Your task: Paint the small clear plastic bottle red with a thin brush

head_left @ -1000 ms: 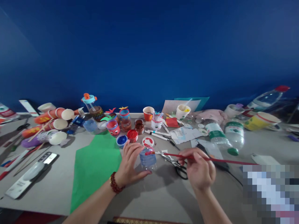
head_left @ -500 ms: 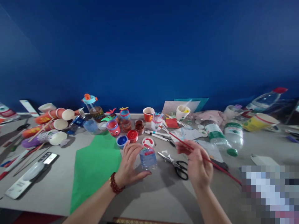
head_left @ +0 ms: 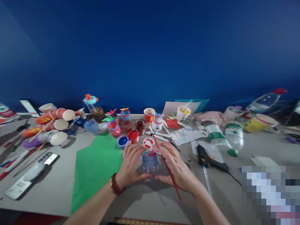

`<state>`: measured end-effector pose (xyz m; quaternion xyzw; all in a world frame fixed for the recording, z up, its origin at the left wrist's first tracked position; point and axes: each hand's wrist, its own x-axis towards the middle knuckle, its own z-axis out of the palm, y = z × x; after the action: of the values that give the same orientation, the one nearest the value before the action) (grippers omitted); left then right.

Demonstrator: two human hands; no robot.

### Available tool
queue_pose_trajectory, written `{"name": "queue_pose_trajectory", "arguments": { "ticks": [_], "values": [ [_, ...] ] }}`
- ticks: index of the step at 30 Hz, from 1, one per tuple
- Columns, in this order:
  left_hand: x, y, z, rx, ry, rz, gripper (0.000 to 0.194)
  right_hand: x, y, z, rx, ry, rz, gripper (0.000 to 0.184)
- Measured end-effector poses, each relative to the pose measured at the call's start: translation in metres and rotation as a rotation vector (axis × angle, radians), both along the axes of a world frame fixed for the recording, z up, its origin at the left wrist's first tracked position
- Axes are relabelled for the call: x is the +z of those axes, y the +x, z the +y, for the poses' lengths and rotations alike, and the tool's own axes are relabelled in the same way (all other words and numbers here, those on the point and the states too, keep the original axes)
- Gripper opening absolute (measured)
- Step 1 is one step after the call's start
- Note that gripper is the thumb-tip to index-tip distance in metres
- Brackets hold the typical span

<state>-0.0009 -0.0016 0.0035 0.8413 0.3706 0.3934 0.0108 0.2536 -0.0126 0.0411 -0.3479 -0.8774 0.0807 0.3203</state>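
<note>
A clear ridged plastic cup (head_left: 150,162), like a cut bottle base, stands on the grey table with red near its rim. My left hand (head_left: 131,163) curves around its left side, thumb in front and fingers near the rim. On the opposite side, my right hand (head_left: 177,167) reaches around the cup while keeping a red paintbrush (head_left: 172,179) between its fingers, bristles pointing away. Just behind the cup lie a red-smeared white lid (head_left: 148,143), an open red paint jar (head_left: 133,136) and a blue one (head_left: 122,142). My right hand mostly hides the scissors.
Green paper (head_left: 97,168) lies to the left, beyond it a phone (head_left: 32,175). A glue gun (head_left: 208,157) with its cord and two green-labelled bottles (head_left: 214,134) are at right. Painted cups (head_left: 114,128), markers and paper scraps line the back by the blue wall.
My right hand has moved left to the cup with the paintbrush, which now points away more steeply. The glue gun is uncovered, and the scissors are mostly covered. My left hand stays nearly still.
</note>
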Motion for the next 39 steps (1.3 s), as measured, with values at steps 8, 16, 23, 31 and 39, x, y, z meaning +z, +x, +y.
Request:
{"name": "queue_pose_trajectory", "arguments": {
  "ticks": [8, 16, 23, 31, 39],
  "values": [
    [0.005, 0.001, -0.003, -0.007, 0.015, 0.071, 0.081, -0.002, -0.005, 0.002, 0.058, 0.055, -0.054, 0.085],
    [-0.003, -0.006, 0.002, -0.104, -0.078, -0.083, 0.107, 0.003, -0.004, -0.002, 0.098, -0.097, 0.151, 0.078],
    [0.001, -0.009, 0.006, -0.197, -0.160, -0.187, 0.097, 0.001, 0.001, 0.000, 0.088, -0.303, 0.301, 0.075],
    [0.003, -0.010, 0.004, -0.202, -0.138, -0.158, 0.101, 0.005, 0.001, 0.003, 0.116, -0.249, 0.220, 0.077],
    [0.000, -0.009, 0.003, -0.161, -0.144, -0.172, 0.090, -0.001, 0.015, 0.009, 0.055, -0.262, 0.305, 0.070]
  ]
}}
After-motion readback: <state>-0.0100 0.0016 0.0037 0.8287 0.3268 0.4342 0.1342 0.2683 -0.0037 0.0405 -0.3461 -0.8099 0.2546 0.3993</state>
